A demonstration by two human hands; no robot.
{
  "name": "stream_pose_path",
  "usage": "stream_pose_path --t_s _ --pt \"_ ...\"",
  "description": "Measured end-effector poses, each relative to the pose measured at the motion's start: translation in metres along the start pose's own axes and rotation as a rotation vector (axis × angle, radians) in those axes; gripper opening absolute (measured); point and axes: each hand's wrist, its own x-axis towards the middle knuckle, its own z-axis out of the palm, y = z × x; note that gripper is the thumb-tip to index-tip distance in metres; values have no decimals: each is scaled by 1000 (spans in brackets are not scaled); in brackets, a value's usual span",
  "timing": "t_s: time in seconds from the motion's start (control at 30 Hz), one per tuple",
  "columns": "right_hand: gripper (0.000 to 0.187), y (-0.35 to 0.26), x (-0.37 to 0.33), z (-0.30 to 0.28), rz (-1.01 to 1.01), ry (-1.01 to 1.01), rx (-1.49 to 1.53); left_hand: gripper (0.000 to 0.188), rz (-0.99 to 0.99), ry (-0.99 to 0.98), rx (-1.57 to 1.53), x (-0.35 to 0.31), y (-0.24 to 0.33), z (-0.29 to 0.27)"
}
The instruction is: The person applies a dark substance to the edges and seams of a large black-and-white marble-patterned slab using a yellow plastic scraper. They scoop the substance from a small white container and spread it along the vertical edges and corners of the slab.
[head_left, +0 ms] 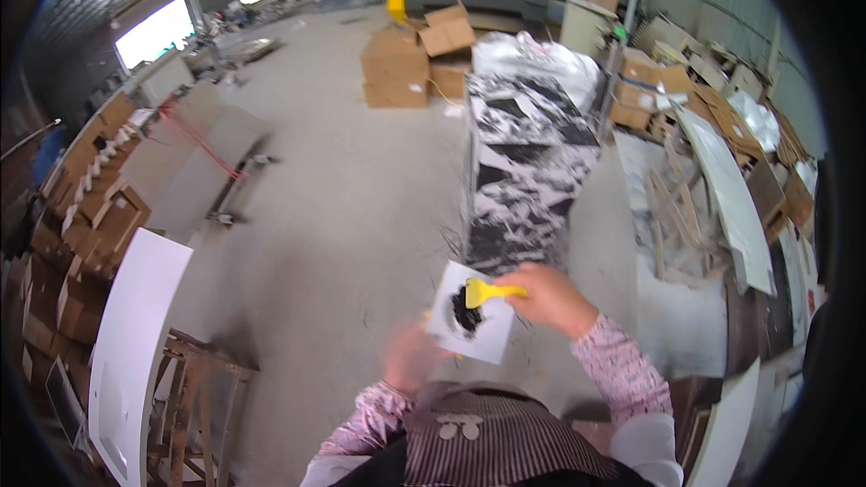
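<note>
My right hand [552,299] is closed round the handle of a small yellow scraper [483,292]. The scraper's wide blade rests at the edge of a patch of black paste [462,317] smeared on a square white board [492,332]. At the board's lower left edge is my left hand [413,356], blurred by motion, gripping the board in front of my body. Its separate fingers are hard to make out. Beyond the board lies a long black-and-white patterned slab [528,185].
At left, a white panel [135,343] leans by a wooden stand [203,397]. Cardboard boxes [395,68] stand ahead, beside white plastic wrapping [538,59]. A wooden frame [677,212] and another white panel [726,185] are at right. Grey floor [334,153] stretches ahead.
</note>
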Motion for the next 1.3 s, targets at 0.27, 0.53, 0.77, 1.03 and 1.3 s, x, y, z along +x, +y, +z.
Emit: stream_pose_path --t_s 0.27,0.53,0.77,1.03,1.3 --pt "29 -25 -1 3 -3 -55 38 54 -81 -3 -155 -14 31 22" --pt "24 -2 -25 31 -17 -13 159 54 -4 19 -87 -24 33 26" --pt "28 9 -69 82 739 -230 1308 52 65 48 40 -34 39 56" --pt "28 24 -51 74 707 -88 1073 48 36 -18 209 -36 34 36" --pt "25 8 11 3 226 -403 198 42 -104 -17 302 -35 28 17"
